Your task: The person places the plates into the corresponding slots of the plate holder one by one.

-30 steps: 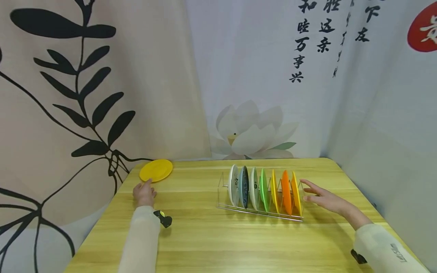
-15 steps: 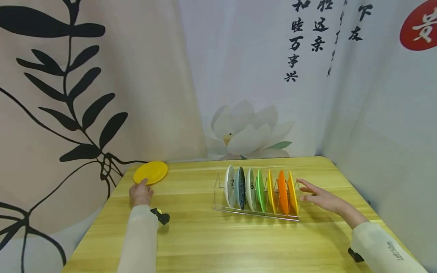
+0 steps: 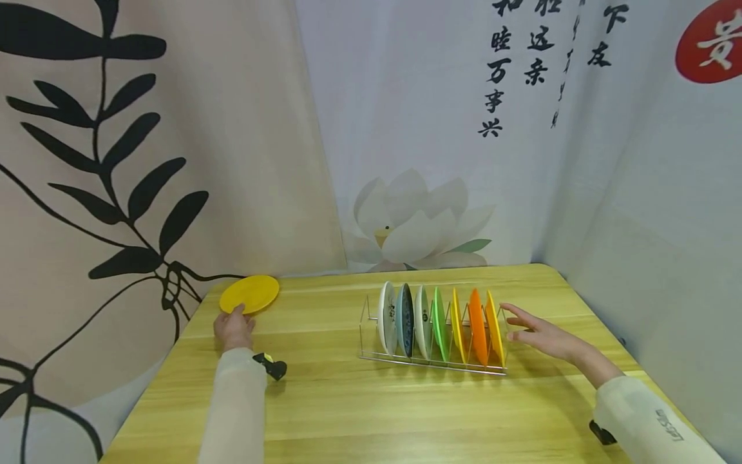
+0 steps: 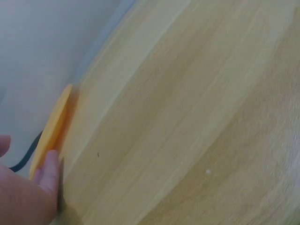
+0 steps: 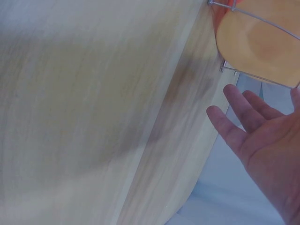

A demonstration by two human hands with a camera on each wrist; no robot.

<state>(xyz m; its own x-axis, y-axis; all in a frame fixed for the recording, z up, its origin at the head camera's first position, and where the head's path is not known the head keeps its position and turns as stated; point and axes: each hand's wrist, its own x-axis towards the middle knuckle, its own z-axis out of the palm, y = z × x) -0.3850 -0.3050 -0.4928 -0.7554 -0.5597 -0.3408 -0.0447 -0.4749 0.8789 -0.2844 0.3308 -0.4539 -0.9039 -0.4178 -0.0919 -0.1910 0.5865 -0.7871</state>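
Observation:
My left hand (image 3: 234,330) grips the near edge of a yellow plate (image 3: 250,294) at the table's far left corner. In the left wrist view, fingers (image 4: 49,172) reach under the plate (image 4: 52,124), with the thumb on its other side. A wire dish rack (image 3: 433,365) stands right of centre, holding several upright plates: white, blue-patterned, green, yellow and orange. My right hand (image 3: 545,336) is at the rack's right end with fingers spread, holding nothing. The right wrist view shows its fingertips close to the wire and the end yellow plate (image 5: 258,44); contact there is unclear.
The wooden table (image 3: 324,412) runs back to a printed curtain (image 3: 261,142), with another pale curtain (image 3: 649,225) along the right. Black wrist straps (image 3: 271,367) sit at both sleeves.
The head view has turned slightly, so everything shifts left. The left thumb now overlaps the yellow plate's near edge more. The right hand keeps its place by the rack.

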